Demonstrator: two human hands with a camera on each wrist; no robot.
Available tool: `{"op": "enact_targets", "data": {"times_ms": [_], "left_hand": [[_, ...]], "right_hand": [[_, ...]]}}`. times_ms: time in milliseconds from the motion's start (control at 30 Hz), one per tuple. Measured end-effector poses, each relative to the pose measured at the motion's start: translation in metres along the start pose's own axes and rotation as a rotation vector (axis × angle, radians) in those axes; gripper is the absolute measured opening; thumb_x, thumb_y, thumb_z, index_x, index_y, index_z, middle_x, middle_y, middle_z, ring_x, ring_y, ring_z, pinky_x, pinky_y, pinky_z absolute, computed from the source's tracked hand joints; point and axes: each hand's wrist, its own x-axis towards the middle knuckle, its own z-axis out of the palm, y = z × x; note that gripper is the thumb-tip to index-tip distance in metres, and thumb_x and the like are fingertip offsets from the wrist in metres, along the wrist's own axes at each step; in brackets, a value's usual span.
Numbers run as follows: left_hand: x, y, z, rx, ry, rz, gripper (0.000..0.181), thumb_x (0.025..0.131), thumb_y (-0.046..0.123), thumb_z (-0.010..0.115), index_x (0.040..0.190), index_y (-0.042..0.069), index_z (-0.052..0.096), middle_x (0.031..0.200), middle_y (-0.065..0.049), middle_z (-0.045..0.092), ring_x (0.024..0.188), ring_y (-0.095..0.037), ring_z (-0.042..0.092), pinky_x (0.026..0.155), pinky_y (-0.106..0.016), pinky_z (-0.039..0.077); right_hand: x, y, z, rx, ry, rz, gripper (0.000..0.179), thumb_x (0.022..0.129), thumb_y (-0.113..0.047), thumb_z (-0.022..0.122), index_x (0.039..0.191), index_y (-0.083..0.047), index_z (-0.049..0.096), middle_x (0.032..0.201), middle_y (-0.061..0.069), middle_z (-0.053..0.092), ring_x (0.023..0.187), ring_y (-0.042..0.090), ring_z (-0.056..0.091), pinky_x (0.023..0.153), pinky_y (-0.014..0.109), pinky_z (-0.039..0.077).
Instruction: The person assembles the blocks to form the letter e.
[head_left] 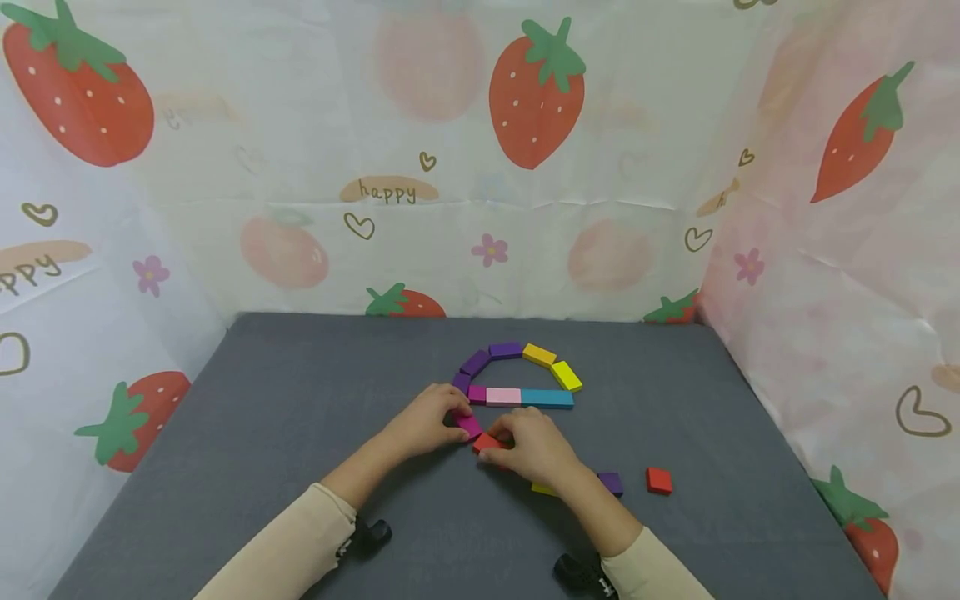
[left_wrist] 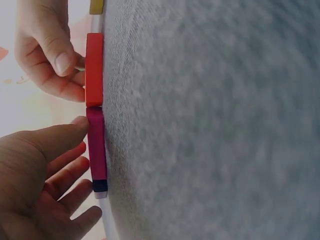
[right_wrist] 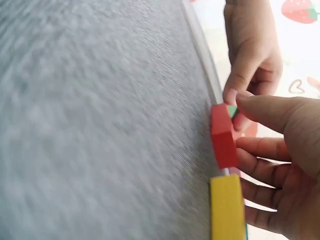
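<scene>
Thumb and fingertips of my left hand [head_left: 431, 419] pinch a magenta block [head_left: 468, 426] that lies slanted on the grey table. Beside it my right hand [head_left: 534, 446] holds a red block [head_left: 488, 444] between thumb and fingers. In the left wrist view the red block [left_wrist: 94, 70] meets the magenta block [left_wrist: 97, 142] end to end. Above the hands, a curve of purple [head_left: 476, 362], orange [head_left: 539, 355] and yellow [head_left: 566, 376] blocks arches over a straight row of magenta [head_left: 477, 395], pink [head_left: 503, 397] and blue [head_left: 547, 399] blocks.
Partly behind my right forearm lie a yellow block [head_left: 544, 490] and a purple block [head_left: 611, 483]. Another red block [head_left: 659, 481] sits farther right. A strawberry-print cloth [head_left: 465, 183] hangs behind the table [head_left: 337, 358] and along both sides.
</scene>
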Motion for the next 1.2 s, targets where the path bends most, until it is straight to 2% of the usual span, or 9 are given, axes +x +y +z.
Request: {"op": "enact_targets", "data": {"times_ms": [100,233,367,500,667,933,1200], "left_hand": [[-0.001,0.003,0.0,0.026,0.002,0.011,0.027,0.086,0.025,0.084,0.109,0.013,0.076,0.122,-0.004,0.066,0.122,-0.026,0.056,0.108,-0.046,0.045],[-0.003,0.011,-0.002,0.052,-0.034,0.045,0.034,0.089,0.03,0.081,0.118,0.014,0.074,0.128,-0.002,0.064,0.127,-0.024,0.053,0.109,-0.046,0.045],[-0.006,0.022,-0.002,0.049,-0.08,0.097,0.04,0.09,0.034,0.08,0.124,0.015,0.072,0.13,0.0,0.062,0.128,-0.022,0.051,0.109,-0.046,0.045],[-0.008,0.03,0.002,0.03,-0.103,0.121,0.044,0.089,0.036,0.081,0.127,0.016,0.07,0.132,0.001,0.061,0.128,-0.021,0.051,0.11,-0.045,0.044],[-0.012,0.037,0.009,-0.046,-0.105,0.108,0.047,0.089,0.037,0.081,0.129,0.015,0.069,0.133,-0.001,0.062,0.129,-0.021,0.051,0.111,-0.045,0.044],[-0.016,0.043,0.016,0.011,-0.111,0.057,0.047,0.089,0.037,0.081,0.13,0.018,0.07,0.131,0.002,0.064,0.126,-0.019,0.053,0.111,-0.045,0.044],[-0.016,0.041,0.025,0.001,-0.145,0.03,0.04,0.092,0.03,0.079,0.129,0.018,0.07,0.131,0.002,0.065,0.128,-0.019,0.054,0.112,-0.043,0.043]], "right_hand": [[-0.002,0.002,-0.007,0.027,0.004,-0.017,0.035,0.092,-0.043,0.076,0.114,-0.017,0.077,0.107,-0.003,0.071,0.102,0.016,0.059,0.092,0.04,0.052],[-0.007,0.007,-0.018,0.044,0.003,-0.074,0.035,0.094,-0.038,0.075,0.119,-0.014,0.075,0.114,0.001,0.071,0.107,0.019,0.06,0.094,0.042,0.053],[-0.014,0.015,-0.027,0.028,0.004,-0.133,0.033,0.095,-0.033,0.075,0.121,-0.013,0.074,0.115,0.001,0.071,0.11,0.019,0.059,0.095,0.043,0.054],[-0.021,0.024,-0.032,0.013,0.007,-0.166,0.031,0.095,-0.032,0.075,0.12,-0.013,0.074,0.115,0.0,0.07,0.111,0.019,0.059,0.097,0.044,0.053],[-0.031,0.034,-0.036,0.016,-0.009,-0.179,0.031,0.095,-0.032,0.075,0.121,-0.015,0.074,0.117,-0.002,0.07,0.112,0.018,0.059,0.099,0.045,0.051],[-0.038,0.048,-0.035,0.045,-0.048,-0.182,0.029,0.096,-0.032,0.074,0.122,-0.019,0.073,0.115,-0.005,0.068,0.112,0.016,0.058,0.099,0.045,0.05],[-0.045,0.061,-0.032,0.089,-0.094,-0.178,0.031,0.095,-0.036,0.074,0.123,-0.021,0.073,0.115,-0.01,0.067,0.113,0.011,0.056,0.099,0.044,0.05]]}}
